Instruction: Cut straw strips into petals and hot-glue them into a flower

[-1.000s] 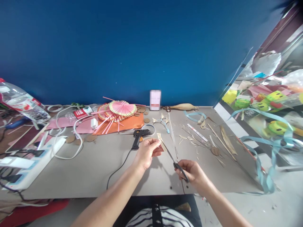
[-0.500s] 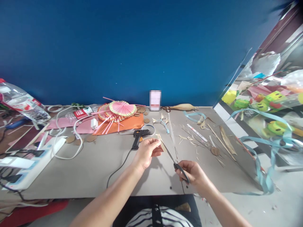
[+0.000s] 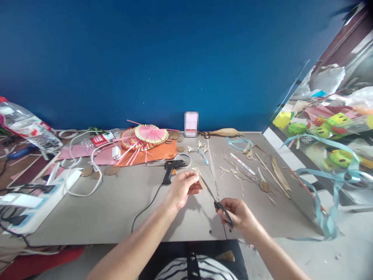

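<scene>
Between the thumb and fingers of my left hand (image 3: 185, 188) is a small pale dried husk piece (image 3: 196, 169), mostly hidden by the fingers. My right hand (image 3: 234, 212) grips a pair of scissors (image 3: 223, 214) by the black handles. Their blades point up and left, with the tips at the husk piece by my left fingertips. Whether the blades touch it or are apart, I cannot tell. Left of my left hand lies a black glue gun (image 3: 168, 172), its cord running down toward the table's front edge.
Pink paper fans (image 3: 150, 134) rest on orange paper (image 3: 163, 152). A white power strip (image 3: 43, 206) and a plastic bottle (image 3: 29, 122) stand at left. A phone (image 3: 191, 124) leans on the blue wall. Husk scraps (image 3: 239, 173), a wooden disc (image 3: 264, 186) and blue ribbon (image 3: 335, 194) lie at right.
Both hands stay nearly in place. The husk piece and the scissor tips have shifted very slightly down and to the right.
</scene>
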A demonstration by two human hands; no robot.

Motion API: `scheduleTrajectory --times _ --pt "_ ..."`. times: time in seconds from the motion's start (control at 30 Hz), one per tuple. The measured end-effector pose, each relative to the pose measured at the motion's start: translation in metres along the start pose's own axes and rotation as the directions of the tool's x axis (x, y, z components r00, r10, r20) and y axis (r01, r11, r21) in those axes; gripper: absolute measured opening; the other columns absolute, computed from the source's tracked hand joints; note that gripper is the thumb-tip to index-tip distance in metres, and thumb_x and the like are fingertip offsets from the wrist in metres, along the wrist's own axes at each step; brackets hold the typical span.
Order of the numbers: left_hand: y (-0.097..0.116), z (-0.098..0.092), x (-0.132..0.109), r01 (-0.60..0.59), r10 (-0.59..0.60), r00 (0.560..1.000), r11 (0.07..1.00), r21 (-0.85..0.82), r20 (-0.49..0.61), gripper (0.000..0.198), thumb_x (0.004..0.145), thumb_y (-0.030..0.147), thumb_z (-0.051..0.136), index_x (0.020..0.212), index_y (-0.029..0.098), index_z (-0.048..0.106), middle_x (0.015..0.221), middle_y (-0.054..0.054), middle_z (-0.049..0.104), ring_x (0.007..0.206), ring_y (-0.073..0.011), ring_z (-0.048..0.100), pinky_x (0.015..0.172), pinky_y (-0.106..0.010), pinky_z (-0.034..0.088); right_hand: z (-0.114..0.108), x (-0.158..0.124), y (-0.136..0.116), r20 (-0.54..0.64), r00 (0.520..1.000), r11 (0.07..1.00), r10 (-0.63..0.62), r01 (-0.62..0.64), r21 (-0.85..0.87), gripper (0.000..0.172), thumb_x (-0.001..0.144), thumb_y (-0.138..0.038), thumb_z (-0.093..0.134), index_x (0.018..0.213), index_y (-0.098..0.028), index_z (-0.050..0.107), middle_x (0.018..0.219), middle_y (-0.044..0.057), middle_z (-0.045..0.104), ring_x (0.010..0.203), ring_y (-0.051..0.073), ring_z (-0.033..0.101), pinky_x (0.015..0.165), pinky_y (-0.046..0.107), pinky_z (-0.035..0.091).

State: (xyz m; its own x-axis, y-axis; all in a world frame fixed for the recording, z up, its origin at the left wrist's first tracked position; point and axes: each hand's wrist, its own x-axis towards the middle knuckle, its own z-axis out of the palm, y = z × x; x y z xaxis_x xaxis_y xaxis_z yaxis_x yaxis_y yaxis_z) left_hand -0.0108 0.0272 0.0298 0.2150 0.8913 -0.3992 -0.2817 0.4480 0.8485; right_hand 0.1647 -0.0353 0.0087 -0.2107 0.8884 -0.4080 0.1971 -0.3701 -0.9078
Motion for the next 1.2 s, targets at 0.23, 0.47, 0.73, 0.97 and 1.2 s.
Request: scheduleTrajectory --times 0.23,0.47,0.73,0.97,1.2 --pt "0.001 -0.002 -0.001 -0.001 0.001 1.0 1.0 0.026 0.012 0.016 0.061 0.028 0.061 0.063 0.015 0.052 0.056 -0.001 0.06 0.051 -0.0097 0.057 0.047 -0.018 0.045 -0.001 -0.002 0.003 0.012 1.0 1.0 -0.014 0.014 0.015 0.034 0.062 -0.047 0.061 0.059 -0.015 0.051 0.043 -0.004 0.046 0.036 0.005 0.032 0.035 0.018 0.023" --pt "0.005 -0.006 -0.002 -0.02 0.012 0.997 0.994 0.104 0.08 0.013 0.064 0.027 0.056 0.062 0.015 0.05 0.058 -0.004 0.064 0.053 -0.011 0.059 0.048 -0.017 0.043 -0.005 -0.003 0.002 0.049 0.998 0.999 -0.034 0.034 0.019 0.032 0.063 -0.045 0.061 0.061 -0.014 0.053 0.042 -0.004 0.046 0.035 0.004 0.031 0.034 0.017 0.021" --pt "0.012 -0.01 -0.004 -0.01 -0.02 0.987 0.982 0.187 0.159 0.011 0.064 0.025 0.055 0.062 0.015 0.05 0.062 -0.005 0.066 0.056 -0.0125 0.06 0.05 -0.02 0.042 -0.013 -0.007 -0.005 0.062 0.998 0.999 -0.005 0.007 -0.038 0.03 0.063 -0.042 0.062 0.061 -0.013 0.053 0.043 -0.004 0.046 0.037 0.004 0.033 0.035 0.017 0.023" --pt "0.018 -0.012 -0.004 0.005 -0.061 0.974 0.969 0.247 0.22 0.011 0.063 0.024 0.055 0.06 0.015 0.049 0.058 -0.005 0.065 0.057 -0.0142 0.061 0.053 -0.021 0.04 -0.023 -0.012 -0.019 0.111 0.993 0.993 0.037 -0.025 -0.113 0.024 0.064 -0.036 0.061 0.059 -0.014 0.053 0.044 -0.004 0.049 0.037 0.004 0.035 0.036 0.017 0.022" --pt "0.021 -0.014 -0.003 0.028 -0.106 0.954 0.962 0.27 0.28 0.006 0.062 0.021 0.054 0.062 0.015 0.05 0.054 -0.004 0.063 0.054 -0.015 0.06 0.052 -0.023 0.04 -0.031 -0.011 -0.024 0.166 0.985 0.988 0.05 -0.024 -0.155 0.025 0.064 -0.038 0.06 0.059 -0.014 0.053 0.044 -0.003 0.05 0.037 0.004 0.033 0.037 0.018 0.023"
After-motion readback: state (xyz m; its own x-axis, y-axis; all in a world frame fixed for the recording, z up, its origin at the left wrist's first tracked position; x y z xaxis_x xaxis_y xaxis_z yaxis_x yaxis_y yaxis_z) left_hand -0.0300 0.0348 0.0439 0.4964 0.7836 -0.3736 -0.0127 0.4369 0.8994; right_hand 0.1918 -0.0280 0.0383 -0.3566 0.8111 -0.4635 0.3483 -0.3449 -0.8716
